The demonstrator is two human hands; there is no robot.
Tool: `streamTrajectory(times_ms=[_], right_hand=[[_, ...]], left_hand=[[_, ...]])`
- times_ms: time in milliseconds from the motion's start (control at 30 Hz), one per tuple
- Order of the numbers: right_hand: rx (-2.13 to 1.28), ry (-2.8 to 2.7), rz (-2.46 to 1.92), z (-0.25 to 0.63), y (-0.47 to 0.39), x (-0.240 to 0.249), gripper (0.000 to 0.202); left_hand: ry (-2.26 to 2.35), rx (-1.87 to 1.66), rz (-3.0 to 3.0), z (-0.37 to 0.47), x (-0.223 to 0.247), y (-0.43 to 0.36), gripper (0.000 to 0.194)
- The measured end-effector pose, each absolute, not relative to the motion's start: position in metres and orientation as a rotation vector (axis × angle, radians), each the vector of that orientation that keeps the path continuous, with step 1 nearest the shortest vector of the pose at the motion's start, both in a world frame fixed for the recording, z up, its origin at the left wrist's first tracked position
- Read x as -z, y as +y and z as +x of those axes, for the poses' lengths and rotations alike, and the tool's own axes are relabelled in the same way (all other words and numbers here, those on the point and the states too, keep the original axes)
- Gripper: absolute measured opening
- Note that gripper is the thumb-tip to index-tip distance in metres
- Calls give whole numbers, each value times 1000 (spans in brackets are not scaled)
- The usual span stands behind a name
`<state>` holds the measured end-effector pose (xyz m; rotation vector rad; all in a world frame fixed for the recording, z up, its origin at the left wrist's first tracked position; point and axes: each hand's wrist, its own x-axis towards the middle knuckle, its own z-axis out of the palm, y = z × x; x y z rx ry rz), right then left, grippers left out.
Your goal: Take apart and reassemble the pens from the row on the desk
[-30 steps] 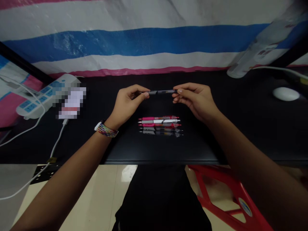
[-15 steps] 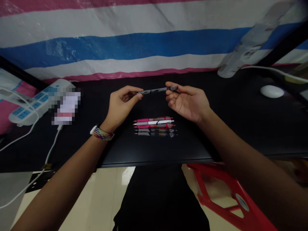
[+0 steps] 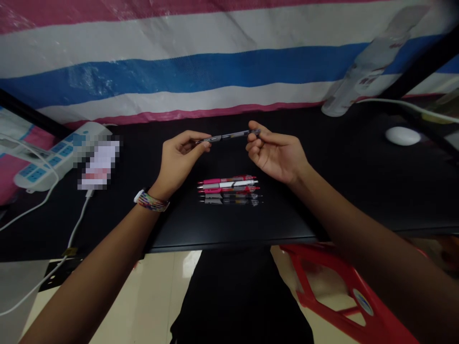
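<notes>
A clear-barrelled pen with a grey grip (image 3: 233, 135) is held level above the black table between both hands. My left hand (image 3: 181, 155) pinches its grip end between thumb and fingers. At the other end, my right hand (image 3: 275, 150) has its thumb and fingers closed on the pen, palm partly turned up. Below them several pens lie side by side on the table: a pink one (image 3: 212, 181), a white one with a grey grip (image 3: 234, 184), a red one (image 3: 233, 189), and clear ones with grey grips (image 3: 229, 198).
To the left are a white power strip (image 3: 64, 155) and a blurred-out phone (image 3: 101, 165) on a white cable. At the right stand a plastic bottle (image 3: 366, 76) and a white mouse (image 3: 402, 135). A red stool (image 3: 304, 282) is below the black table's front edge (image 3: 229, 244).
Both hands keep their hold on the pen, with the right hand slightly lower and further left. The whole view has shifted a little; the pens on the table lie as before.
</notes>
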<state>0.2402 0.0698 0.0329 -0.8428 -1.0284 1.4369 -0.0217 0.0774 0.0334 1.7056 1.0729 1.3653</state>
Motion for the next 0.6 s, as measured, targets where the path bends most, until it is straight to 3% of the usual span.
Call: streamTrajectory(times_ms=[100, 300, 467, 600], right_hand=[[-1528, -957, -793, 240, 70, -34, 33], [-1716, -738, -660, 244, 71, -33, 21], [-1697, -757, -655, 242, 70, -33, 33], [-1644, -696, -666, 238, 70, -34, 15]], left_hand=[[1082, -1381, 1704, -22, -33, 77, 28], [1073, -1381, 1690, -21, -34, 77, 28], [1112, -1352, 1686, -21, -34, 77, 30], [1104, -1355, 1692, -21, -34, 77, 32]])
